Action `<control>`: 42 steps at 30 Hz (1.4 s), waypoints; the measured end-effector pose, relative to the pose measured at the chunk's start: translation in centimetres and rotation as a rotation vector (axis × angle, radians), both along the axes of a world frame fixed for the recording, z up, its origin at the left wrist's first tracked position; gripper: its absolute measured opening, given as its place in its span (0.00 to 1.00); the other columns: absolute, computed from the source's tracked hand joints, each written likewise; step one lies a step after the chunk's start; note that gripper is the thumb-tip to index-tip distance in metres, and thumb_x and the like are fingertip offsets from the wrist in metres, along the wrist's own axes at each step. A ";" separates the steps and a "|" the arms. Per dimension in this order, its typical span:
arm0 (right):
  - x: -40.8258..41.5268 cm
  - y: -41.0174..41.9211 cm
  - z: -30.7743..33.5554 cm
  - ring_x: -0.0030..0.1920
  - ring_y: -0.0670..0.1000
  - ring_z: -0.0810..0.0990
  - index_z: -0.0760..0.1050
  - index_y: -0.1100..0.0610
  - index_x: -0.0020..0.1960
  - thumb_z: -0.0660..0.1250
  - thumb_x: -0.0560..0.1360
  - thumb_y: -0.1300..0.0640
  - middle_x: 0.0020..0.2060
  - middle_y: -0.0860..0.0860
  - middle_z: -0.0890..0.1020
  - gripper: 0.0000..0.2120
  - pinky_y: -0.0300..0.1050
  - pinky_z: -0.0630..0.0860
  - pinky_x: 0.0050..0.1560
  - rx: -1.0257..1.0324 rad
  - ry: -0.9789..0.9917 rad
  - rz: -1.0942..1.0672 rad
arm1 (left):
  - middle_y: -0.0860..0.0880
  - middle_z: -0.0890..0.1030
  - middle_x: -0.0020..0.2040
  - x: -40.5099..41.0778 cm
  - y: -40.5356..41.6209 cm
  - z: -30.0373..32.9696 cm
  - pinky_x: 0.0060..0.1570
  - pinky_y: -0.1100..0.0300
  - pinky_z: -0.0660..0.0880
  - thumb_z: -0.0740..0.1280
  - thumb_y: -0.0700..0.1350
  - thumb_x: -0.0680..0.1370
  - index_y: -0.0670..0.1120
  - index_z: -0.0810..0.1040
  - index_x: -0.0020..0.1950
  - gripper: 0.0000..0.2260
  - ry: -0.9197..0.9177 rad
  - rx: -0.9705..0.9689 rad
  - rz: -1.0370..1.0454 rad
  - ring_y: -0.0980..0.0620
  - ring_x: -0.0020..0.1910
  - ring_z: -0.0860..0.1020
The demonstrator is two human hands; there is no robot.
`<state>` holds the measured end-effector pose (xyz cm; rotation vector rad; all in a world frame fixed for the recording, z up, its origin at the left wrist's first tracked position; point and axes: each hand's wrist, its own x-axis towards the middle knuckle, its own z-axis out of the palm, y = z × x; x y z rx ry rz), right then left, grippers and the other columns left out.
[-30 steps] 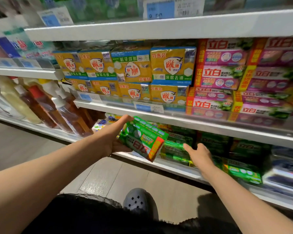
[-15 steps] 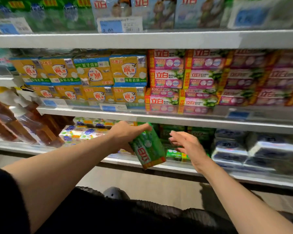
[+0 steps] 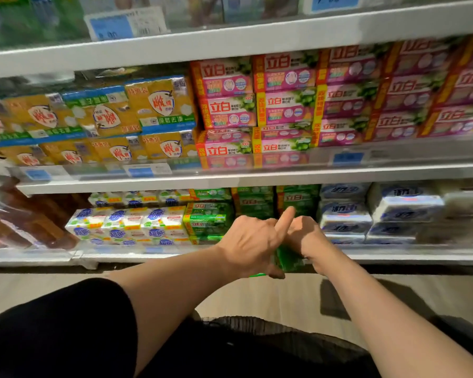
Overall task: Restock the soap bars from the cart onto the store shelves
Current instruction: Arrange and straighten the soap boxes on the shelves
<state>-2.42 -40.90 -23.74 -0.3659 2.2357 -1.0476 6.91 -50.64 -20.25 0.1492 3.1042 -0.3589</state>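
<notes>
A green soap pack point(image 3: 288, 258) sits at the front lip of the lower shelf point(image 3: 407, 256), mostly hidden between my two hands. My left hand point(image 3: 250, 245) grips its left side, forefinger sticking up. My right hand point(image 3: 307, 237) holds its right side, fingers curled over the pack. Directly behind stand stacked green soap packs point(image 3: 209, 218) of the same kind.
White-and-blue soap bars point(image 3: 126, 223) lie left of the green ones, grey-white packs point(image 3: 388, 211) to the right. The shelf above carries yellow soap packs point(image 3: 159, 105) and pink ones point(image 3: 284, 105). Brown bottles point(image 3: 19, 222) stand far left. Pale floor lies below.
My left hand carried the green pack rightward and forward to the lower shelf. My right hand came in and took hold of its other side. The view shifted right.
</notes>
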 end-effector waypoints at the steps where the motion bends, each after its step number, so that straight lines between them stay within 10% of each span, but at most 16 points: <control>1: 0.0 0.3 -0.9 0.41 0.53 0.78 0.76 0.58 0.41 0.71 0.70 0.48 0.42 0.56 0.81 0.12 0.42 0.72 0.35 -0.021 -0.015 -0.058 | 0.47 0.78 0.57 0.0 -0.7 -0.5 0.35 0.53 0.72 0.69 0.66 0.69 0.44 0.51 0.76 0.47 -0.070 0.056 -0.007 0.44 0.46 0.79; 6: -1.9 1.5 -4.5 0.46 0.54 0.81 0.81 0.56 0.46 0.80 0.58 0.53 0.43 0.54 0.83 0.18 0.48 0.78 0.44 -0.230 -0.080 -0.382 | 0.45 0.67 0.70 0.6 -7.9 -2.4 0.51 0.55 0.75 0.71 0.57 0.73 0.44 0.64 0.72 0.33 -0.385 0.132 0.303 0.45 0.60 0.74; 12: -4.5 -2.0 -4.5 0.41 0.54 0.81 0.75 0.57 0.46 0.79 0.60 0.66 0.40 0.55 0.81 0.20 0.50 0.79 0.41 -0.431 -0.013 -0.389 | 0.44 0.44 0.79 1.0 -13.2 -3.9 0.74 0.53 0.59 0.71 0.49 0.75 0.43 0.45 0.79 0.43 -0.443 0.112 0.462 0.45 0.78 0.51; 17: -5.4 -5.5 -6.3 0.49 0.56 0.80 0.72 0.57 0.50 0.79 0.42 0.47 0.49 0.57 0.79 0.39 0.57 0.80 0.49 -0.325 -0.069 -0.245 | 0.42 0.46 0.79 -0.2 -14.5 -4.7 0.75 0.51 0.55 0.73 0.49 0.73 0.43 0.40 0.78 0.48 -0.496 0.207 0.567 0.43 0.78 0.48; 20: -5.7 -6.1 -6.4 0.54 0.52 0.78 0.75 0.52 0.56 0.79 0.53 0.61 0.56 0.53 0.79 0.32 0.48 0.77 0.55 -0.217 -0.048 0.003 | 0.41 0.53 0.78 -0.8 -14.7 -4.9 0.73 0.51 0.58 0.73 0.51 0.73 0.43 0.42 0.79 0.48 -0.510 0.233 0.582 0.42 0.76 0.54; 24: -7.0 -6.5 -5.3 0.47 0.49 0.75 0.71 0.52 0.67 0.75 0.63 0.67 0.52 0.51 0.78 0.35 0.35 0.71 0.41 -0.084 0.097 0.234 | 0.42 0.51 0.78 -0.8 -14.2 -5.3 0.74 0.53 0.53 0.72 0.53 0.74 0.42 0.42 0.79 0.47 -0.529 0.153 0.549 0.43 0.77 0.51; 33: -7.4 -7.6 -4.7 0.32 0.47 0.71 0.72 0.50 0.41 0.68 0.69 0.68 0.37 0.50 0.72 0.13 0.37 0.66 0.27 -0.025 0.032 0.222 | 0.44 0.47 0.79 -0.3 -14.3 -5.0 0.75 0.53 0.48 0.70 0.51 0.75 0.45 0.40 0.79 0.46 -0.535 0.113 0.541 0.44 0.78 0.47; 36: -7.3 -7.7 -5.4 0.29 0.44 0.69 0.75 0.49 0.58 0.68 0.67 0.68 0.45 0.51 0.77 0.24 0.31 0.64 0.23 -0.060 0.110 0.237 | 0.43 0.48 0.79 -0.5 -14.3 -5.2 0.76 0.50 0.47 0.68 0.49 0.76 0.45 0.40 0.79 0.43 -0.545 0.098 0.550 0.43 0.78 0.48; 42: -5.5 -4.4 -4.5 0.53 0.55 0.78 0.74 0.60 0.61 0.77 0.65 0.56 0.55 0.56 0.78 0.27 0.44 0.74 0.50 0.049 0.369 0.190 | 0.42 0.45 0.79 -0.2 -12.2 -4.6 0.75 0.48 0.55 0.66 0.43 0.77 0.45 0.39 0.79 0.41 -0.541 0.195 0.596 0.41 0.77 0.51</control>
